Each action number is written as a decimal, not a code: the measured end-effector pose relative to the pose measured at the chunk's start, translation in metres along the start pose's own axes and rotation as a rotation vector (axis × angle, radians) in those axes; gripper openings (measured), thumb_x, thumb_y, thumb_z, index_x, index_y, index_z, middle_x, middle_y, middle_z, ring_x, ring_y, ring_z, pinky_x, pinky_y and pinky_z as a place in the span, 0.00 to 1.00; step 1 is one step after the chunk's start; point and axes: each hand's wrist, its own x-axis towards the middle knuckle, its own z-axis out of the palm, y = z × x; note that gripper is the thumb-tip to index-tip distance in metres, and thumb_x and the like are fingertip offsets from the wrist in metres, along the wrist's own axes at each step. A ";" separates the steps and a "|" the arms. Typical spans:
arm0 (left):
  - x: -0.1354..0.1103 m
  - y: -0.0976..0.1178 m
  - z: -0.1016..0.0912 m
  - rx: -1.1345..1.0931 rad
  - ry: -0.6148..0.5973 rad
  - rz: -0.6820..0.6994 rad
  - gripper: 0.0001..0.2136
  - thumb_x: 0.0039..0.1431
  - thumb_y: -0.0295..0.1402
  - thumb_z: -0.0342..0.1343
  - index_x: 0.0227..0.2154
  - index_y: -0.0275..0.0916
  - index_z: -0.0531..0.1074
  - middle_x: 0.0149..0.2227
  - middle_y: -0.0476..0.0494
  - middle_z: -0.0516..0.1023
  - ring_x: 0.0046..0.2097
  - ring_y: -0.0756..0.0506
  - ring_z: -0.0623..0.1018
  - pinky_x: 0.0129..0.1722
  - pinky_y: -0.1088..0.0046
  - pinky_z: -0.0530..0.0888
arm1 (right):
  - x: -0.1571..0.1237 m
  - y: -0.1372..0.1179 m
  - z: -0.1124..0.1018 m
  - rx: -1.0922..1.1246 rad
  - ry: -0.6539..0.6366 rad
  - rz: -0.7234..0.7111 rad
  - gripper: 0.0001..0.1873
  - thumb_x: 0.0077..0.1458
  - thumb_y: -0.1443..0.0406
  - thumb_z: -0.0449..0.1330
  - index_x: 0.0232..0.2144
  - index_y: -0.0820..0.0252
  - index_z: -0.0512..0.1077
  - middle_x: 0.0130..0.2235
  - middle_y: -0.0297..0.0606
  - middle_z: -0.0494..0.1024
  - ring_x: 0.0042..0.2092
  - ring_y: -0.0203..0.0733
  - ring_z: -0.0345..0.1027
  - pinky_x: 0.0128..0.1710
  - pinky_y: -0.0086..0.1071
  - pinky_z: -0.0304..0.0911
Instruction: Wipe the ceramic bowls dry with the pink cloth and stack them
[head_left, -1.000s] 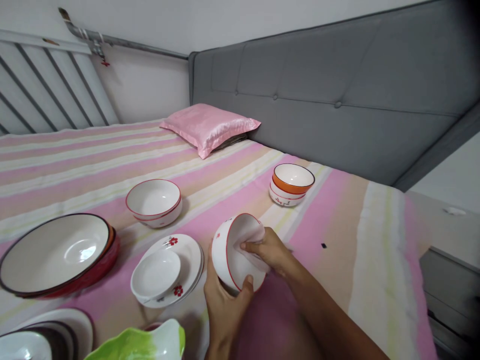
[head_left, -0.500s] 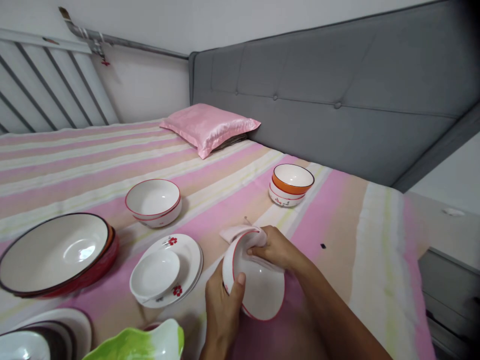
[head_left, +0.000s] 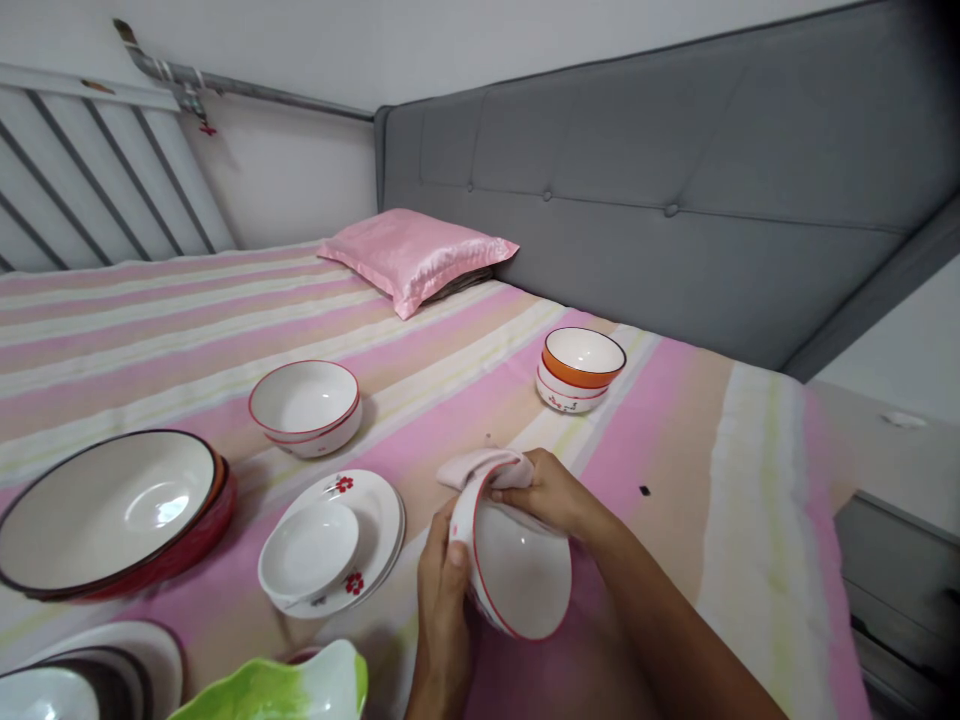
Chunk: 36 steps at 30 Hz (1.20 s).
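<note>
A white bowl (head_left: 523, 570) with a red rim is tilted on its side between my hands, above the striped bedspread. My left hand (head_left: 444, 600) grips it from the left, the thumb lying along the outer wall. At the upper rim, my right hand (head_left: 546, 490) pinches a pale pink cloth (head_left: 480, 468) folded over the edge, with part of it inside the bowl. The fingertips of my right hand are partly hidden by the cloth and rim. Left of my hands, a small white bowl (head_left: 309, 555) rests on white plates (head_left: 375, 500) with red flowers.
Behind the plates stand stacked red-rimmed bowls (head_left: 306, 400); large bowls (head_left: 112, 510) are at left. An orange bowl (head_left: 584, 358) tops a stack toward the grey headboard (head_left: 600, 150). A green leaf-shaped dish (head_left: 285, 690) and more dishes (head_left: 161, 650) lie near me. A pink pillow (head_left: 420, 255) is farther back.
The bowl has turned slightly, showing more of its outer wall. My left thumb has moved from inside the rim to the outside. The cloth stays at the upper rim.
</note>
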 end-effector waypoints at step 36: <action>-0.001 0.002 -0.005 0.227 -0.062 0.022 0.33 0.47 0.51 0.57 0.51 0.32 0.68 0.45 0.35 0.77 0.48 0.35 0.75 0.48 0.62 0.70 | 0.003 0.003 0.004 0.001 0.067 0.027 0.13 0.40 0.68 0.63 0.33 0.63 0.76 0.33 0.38 0.80 0.37 0.45 0.73 0.37 0.34 0.66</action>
